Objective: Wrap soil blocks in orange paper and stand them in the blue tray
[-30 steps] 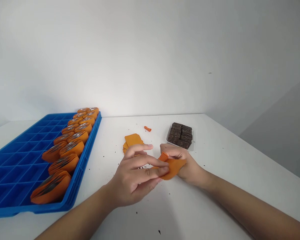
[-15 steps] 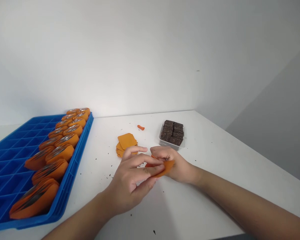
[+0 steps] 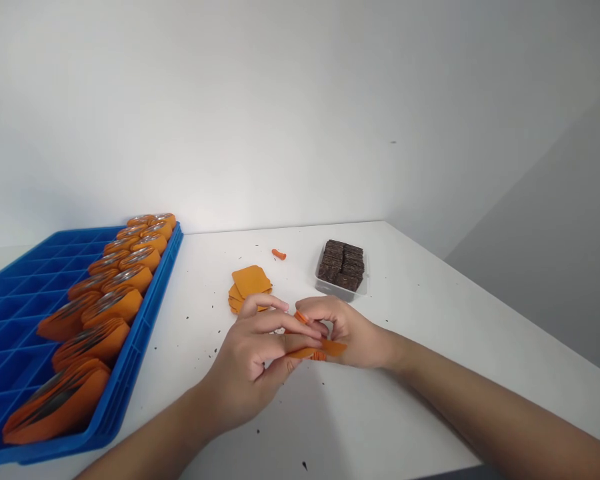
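1. The orange piece [image 3: 335, 347] had turned in my fingers: its broad face, spread out a second earlier, had narrowed to a thin strip and a flap.
2. A ridged orange bit [image 3: 319, 356] had appeared just below the fingertips of my left hand [image 3: 253, 357].
3. An orange end [image 3: 301, 317], nearly hidden half a second earlier, showed again beside my right hand [image 3: 350, 330].
4. My view had swung right, leaving the blue tray [image 3: 147, 313] further left in it.

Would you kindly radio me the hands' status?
Left hand pinching orange sheet. Right hand against it, grip partly hidden. Dark specks on tabletop; nothing visibly blocking.
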{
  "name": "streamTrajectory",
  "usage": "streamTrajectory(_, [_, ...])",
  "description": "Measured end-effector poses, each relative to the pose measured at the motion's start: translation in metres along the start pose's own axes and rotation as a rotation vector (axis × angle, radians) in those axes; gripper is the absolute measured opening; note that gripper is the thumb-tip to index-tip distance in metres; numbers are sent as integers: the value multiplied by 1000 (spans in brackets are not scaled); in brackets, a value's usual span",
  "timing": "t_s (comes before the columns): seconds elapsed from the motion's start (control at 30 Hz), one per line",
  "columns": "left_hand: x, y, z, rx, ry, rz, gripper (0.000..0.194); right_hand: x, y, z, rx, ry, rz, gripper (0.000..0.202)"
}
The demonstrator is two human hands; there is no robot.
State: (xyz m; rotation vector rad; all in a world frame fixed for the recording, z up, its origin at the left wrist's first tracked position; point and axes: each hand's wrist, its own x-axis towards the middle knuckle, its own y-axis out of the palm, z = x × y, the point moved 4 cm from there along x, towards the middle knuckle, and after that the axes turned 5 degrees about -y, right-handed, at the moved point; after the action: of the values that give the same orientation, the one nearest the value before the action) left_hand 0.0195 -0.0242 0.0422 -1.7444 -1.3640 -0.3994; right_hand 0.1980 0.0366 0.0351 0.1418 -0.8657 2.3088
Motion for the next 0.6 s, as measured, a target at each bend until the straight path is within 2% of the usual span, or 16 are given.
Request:
streamTrajectory(0.13, [-2,-5,6,52,39,-29,46,-4,-24,16,-184,-58,3,27])
streamTrajectory(0.17, [-2,-6,8,62,38,-41,47,-5,-33,20,-213,-88,-10,27])
streamTrajectory(0.27, [-2,-11,12,86,38,-86,43,-12,-73,24,-340,-123,-151,28])
streamTrajectory(0.33, [-2,-12,14,83,49,-113,36,-19,-99,18,-556,-48,-226,22])
streamTrajectory(0.43, [-3,-13,15,43,46,-141,26,-30,-127,-3,-818,158,-193,29])
streamTrajectory(0.5, [-4,-13,17,-3,27,-156,24,-37,-138,-18,-894,272,-160,34])
streamTrajectory(0.6, [-5,-12,18,-91,-32,-166,24,-42,-142,-30,-949,352,-90,37])
